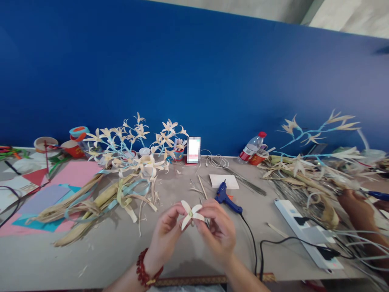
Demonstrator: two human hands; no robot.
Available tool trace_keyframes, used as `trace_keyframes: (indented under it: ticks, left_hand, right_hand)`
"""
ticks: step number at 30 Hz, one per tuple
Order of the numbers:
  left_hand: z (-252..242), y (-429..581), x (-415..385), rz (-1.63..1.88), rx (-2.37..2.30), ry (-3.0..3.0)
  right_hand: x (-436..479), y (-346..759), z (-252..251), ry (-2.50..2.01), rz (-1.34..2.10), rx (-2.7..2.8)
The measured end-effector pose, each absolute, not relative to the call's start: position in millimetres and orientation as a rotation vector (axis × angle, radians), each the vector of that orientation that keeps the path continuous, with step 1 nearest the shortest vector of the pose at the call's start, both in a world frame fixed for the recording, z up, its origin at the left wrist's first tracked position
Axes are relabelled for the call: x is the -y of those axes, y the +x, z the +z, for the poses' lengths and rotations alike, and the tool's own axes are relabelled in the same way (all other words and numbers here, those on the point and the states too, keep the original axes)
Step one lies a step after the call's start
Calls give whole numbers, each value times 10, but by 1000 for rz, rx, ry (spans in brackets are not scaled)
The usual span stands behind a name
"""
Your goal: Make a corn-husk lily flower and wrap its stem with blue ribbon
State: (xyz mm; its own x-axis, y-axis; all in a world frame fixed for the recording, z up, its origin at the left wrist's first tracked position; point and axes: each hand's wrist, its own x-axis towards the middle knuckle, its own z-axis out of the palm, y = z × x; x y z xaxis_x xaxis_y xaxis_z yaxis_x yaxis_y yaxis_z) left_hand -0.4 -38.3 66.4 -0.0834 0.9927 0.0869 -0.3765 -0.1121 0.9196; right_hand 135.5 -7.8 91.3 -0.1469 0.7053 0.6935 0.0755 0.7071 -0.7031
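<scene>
A small cream flower (191, 215) with several pointed petals is held up over the near middle of the table. My left hand (170, 225) pinches it from the left, a red beaded bracelet (145, 267) around that wrist. From the other side my right hand (217, 227) grips the flower's petals between thumb and fingers. Just beyond the right hand lies a blue glue gun (225, 198), its nozzle by a white card (232, 181). Similar cream flowers (139, 132) on pale blue stems stand at the back left.
Dried husks (103, 198) and coloured paper (48, 198) cover the left side. A white power strip (306, 233) with black cords lies at right, near another person's hand (355, 207). A bottle (251, 148) and a phone-like screen (193, 150) stand along the blue wall (194, 73).
</scene>
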Motion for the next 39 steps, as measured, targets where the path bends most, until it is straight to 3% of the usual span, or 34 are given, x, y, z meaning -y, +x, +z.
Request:
trace_keyframes:
  ticks: [39]
  left_hand:
    - [638,-7,383,1560,-1073,1228]
  right_hand:
    - [98,1418,822,-632,698,1617]
